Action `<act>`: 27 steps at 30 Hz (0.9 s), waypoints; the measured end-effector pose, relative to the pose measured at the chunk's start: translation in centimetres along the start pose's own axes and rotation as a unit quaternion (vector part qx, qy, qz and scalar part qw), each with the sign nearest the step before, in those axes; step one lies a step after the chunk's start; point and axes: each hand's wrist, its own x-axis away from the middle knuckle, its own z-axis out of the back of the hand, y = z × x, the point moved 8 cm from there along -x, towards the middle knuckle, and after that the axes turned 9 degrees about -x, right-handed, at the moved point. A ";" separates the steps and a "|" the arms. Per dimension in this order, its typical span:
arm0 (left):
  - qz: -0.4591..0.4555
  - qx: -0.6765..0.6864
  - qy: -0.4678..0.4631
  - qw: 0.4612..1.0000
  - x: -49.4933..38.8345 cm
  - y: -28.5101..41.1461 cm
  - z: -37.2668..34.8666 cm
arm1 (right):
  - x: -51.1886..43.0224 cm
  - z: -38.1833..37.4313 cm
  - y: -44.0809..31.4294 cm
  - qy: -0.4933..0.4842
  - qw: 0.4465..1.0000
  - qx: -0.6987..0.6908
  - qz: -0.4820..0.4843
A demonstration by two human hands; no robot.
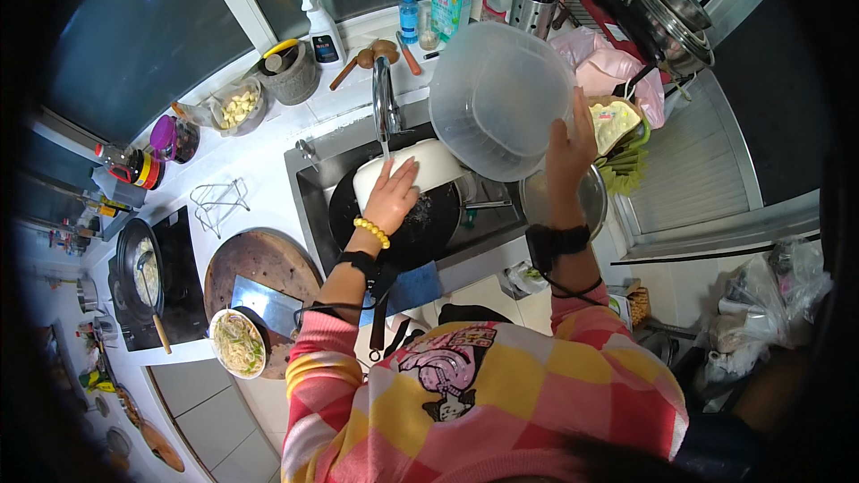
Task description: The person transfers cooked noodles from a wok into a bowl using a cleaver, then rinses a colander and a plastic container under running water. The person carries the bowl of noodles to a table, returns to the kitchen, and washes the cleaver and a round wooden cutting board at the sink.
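Observation:
My left hand (391, 196) lies spread on a white basin (429, 162) that sits tilted in the sink (300, 196), on a black wok (402, 235). Water runs from the chrome faucet (384, 97) just above my fingertips. My right hand (572, 141) holds a large translucent plastic tub (500, 97) by its right side, raised over the sink's right end. Partly behind my right forearm is a round bowl (597, 201) beside the sink. The fingers' far side on the tub is partly hidden.
To the left are a round wooden chopping board (268, 255) with a cleaver (262, 302), a bowl of shredded food (237, 343), a wire rack (218, 204) and a pan (139, 268) on the cooktop. Bottles, a stone mortar (292, 74) and a knife (409, 57) line the window side. Stacked metal bowls (671, 27) stand right.

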 end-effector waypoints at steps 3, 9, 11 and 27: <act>0.022 -0.026 -0.003 0.999 1.2 -0.9 1.0 | 0.5 -1.4 7.9 0.031 0.979 -0.117 -0.164; 0.037 -0.052 0.006 0.998 2.6 -1.7 2.9 | 2.3 -5.7 20.6 0.111 0.935 -0.181 -0.285; 0.048 -0.056 -0.004 0.997 2.8 -1.8 3.1 | 3.4 -6.4 22.6 0.139 0.944 -0.063 -0.293; 0.053 -0.038 -0.008 0.998 2.6 -1.1 3.3 | 10.5 -10.1 28.5 0.038 0.688 0.222 -0.690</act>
